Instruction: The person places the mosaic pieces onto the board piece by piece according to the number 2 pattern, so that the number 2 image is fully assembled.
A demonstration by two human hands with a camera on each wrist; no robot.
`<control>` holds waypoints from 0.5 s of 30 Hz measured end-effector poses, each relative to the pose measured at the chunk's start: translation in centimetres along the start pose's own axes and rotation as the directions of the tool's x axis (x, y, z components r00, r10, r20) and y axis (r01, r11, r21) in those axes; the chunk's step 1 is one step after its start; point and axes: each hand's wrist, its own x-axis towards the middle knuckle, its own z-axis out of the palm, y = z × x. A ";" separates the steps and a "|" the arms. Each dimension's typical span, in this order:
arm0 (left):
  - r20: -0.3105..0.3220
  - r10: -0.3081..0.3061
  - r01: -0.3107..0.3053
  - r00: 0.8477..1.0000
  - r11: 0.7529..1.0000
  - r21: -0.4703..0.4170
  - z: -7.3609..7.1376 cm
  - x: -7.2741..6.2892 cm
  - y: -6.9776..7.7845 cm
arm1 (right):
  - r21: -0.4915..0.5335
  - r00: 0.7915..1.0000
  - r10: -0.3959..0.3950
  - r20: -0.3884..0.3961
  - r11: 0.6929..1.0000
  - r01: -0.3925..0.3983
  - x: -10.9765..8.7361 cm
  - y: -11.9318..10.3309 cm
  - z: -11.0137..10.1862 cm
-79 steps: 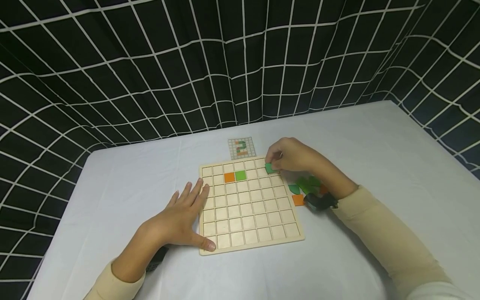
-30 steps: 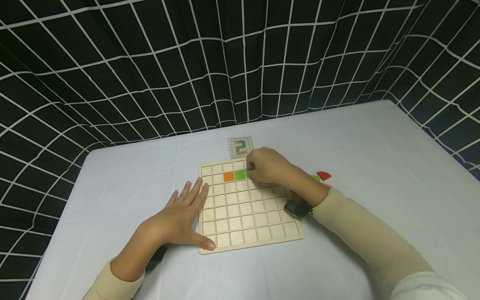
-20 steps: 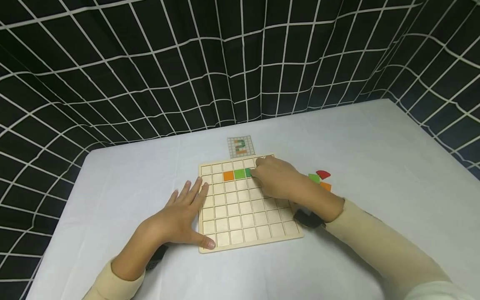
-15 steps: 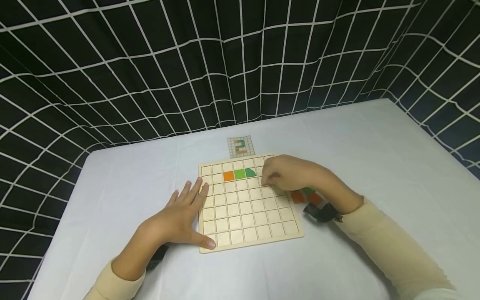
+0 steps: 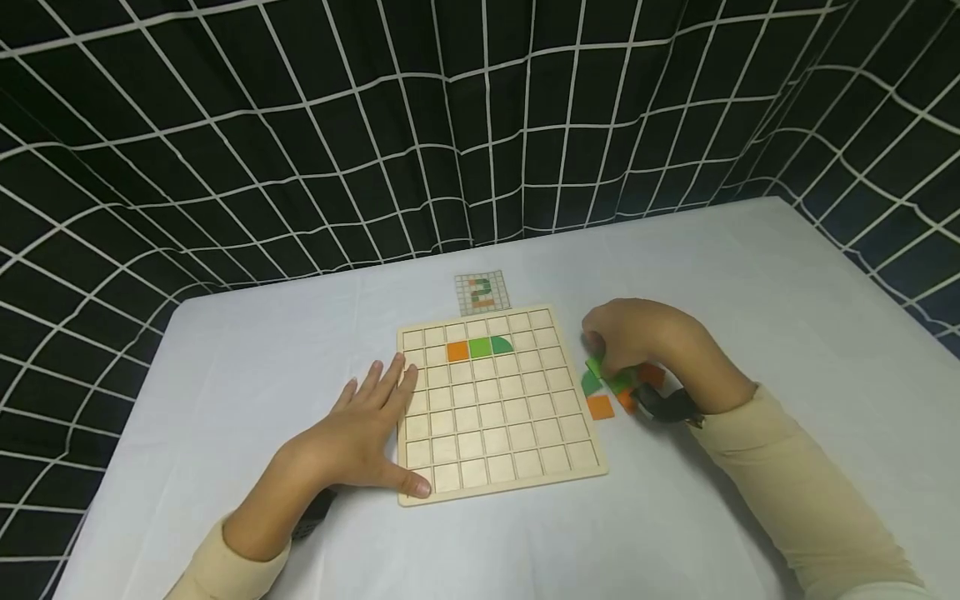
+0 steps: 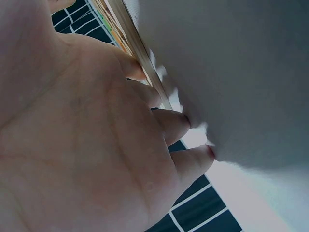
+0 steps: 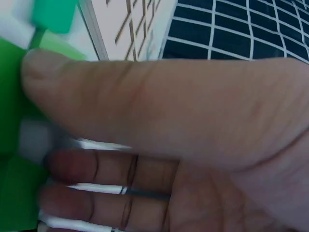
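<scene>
Hands apart, green quarter-round curving right

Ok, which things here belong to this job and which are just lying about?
Part of the job:
grid board
orange square, light green square and dark green quarter-round on it
loose tiles near the right hand
pattern card, likely the guide

Just there:
white table
black gridded backdrop
black device at the right wrist
</scene>
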 end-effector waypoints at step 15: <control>-0.008 0.005 -0.005 1.000 1.000 0.000 0.2 0.1 -0.1 | 0.157 0.977 -0.203 -0.068 0.965 0.211 1.4 1.1 -0.1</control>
